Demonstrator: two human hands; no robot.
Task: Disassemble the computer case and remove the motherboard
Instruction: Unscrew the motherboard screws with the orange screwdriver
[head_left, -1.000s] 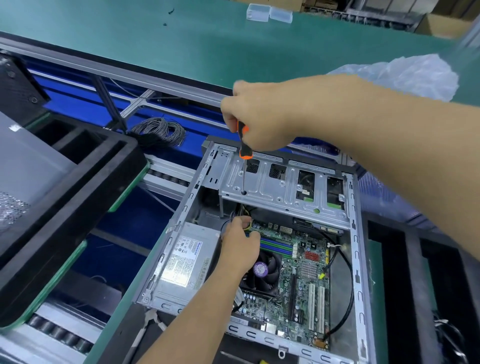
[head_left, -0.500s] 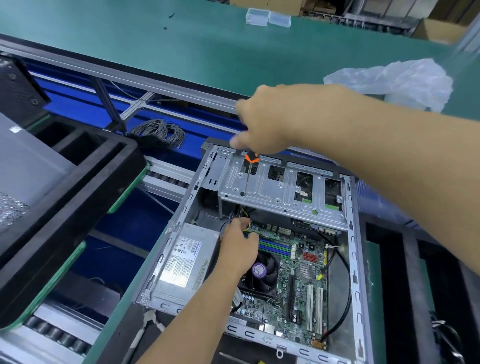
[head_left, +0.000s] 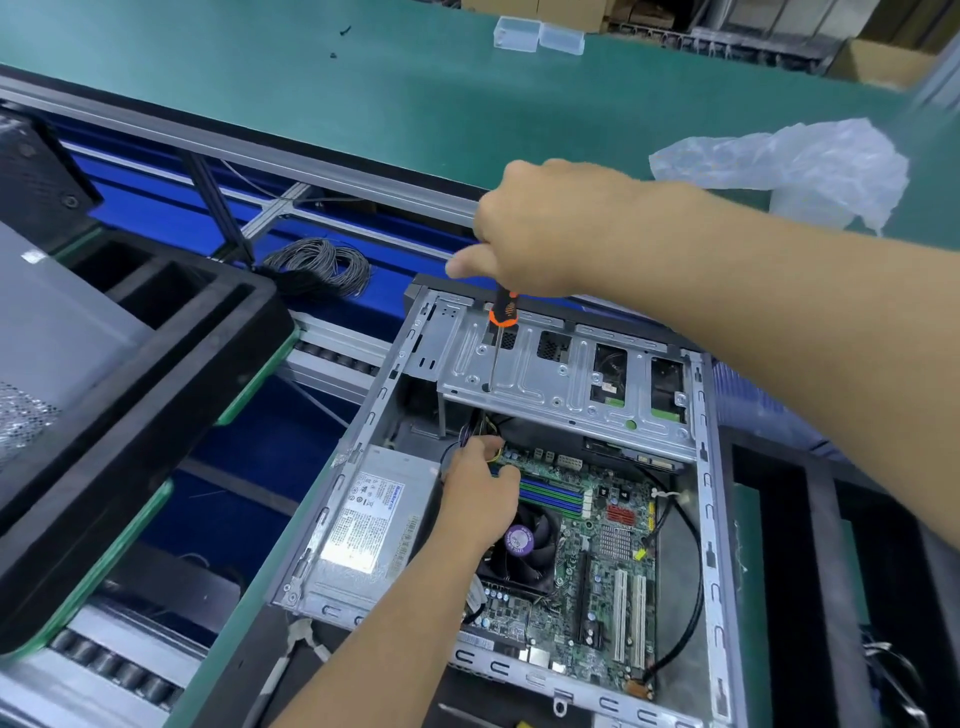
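Observation:
An open grey computer case lies on its side with the green motherboard exposed inside. My right hand grips a screwdriver with a black and orange handle, held upright. Its tip rests on the left part of the metal drive cage. My left hand reaches into the case beside the power supply and holds a bundle of cables near the board's upper left corner. The CPU fan sits just below that hand.
A black foam tray stands at the left. A coil of grey wire lies on the blue frame behind the case. A clear plastic bag and two small clear boxes rest on the green bench.
My right hand has twisted on the screwdriver and lifted slightly, so more of the handle shows again. My left hand stays on the cables.

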